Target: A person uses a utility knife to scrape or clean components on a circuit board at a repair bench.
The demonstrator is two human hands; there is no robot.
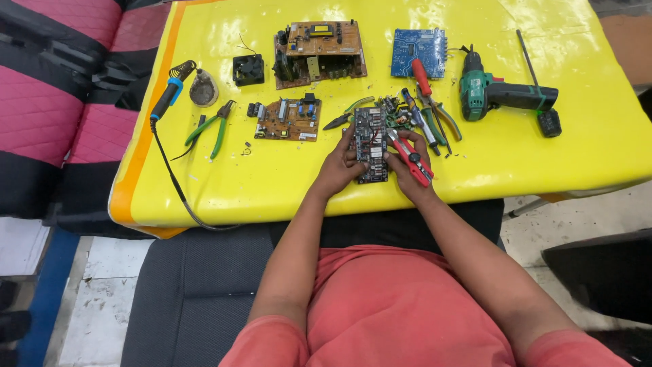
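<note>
Your glossy yellow plastic-covered table (285, 183) carries everything, and you sit at its near edge with both hands at the centre of it. Beyond your grip and to its left lies the big brown circuit board with black components (319, 53); straight beyond to the right sits the blue square circuit board (418, 52), and further right the green and black cordless drill (502, 95). Left of your grip is the smaller brown circuit board (288, 119), then the green-handled pliers (212, 128), and far left the blue and black soldering iron (170, 95) with its cord trailing off the table edge.

The dark narrow rectangular circuit board (371, 144) lies flat on the table between your hands. Your left hand (337, 170) clamps its left edge, fingers wrapped onto it. Your right hand (407, 166) is closed around the red-handled cutters (409, 156), their tip resting at the board's right side.

You seem to be mid-step, working a part on this board. The next move calls for a steady left hold and a small, exact placement of the cutter tip
</note>
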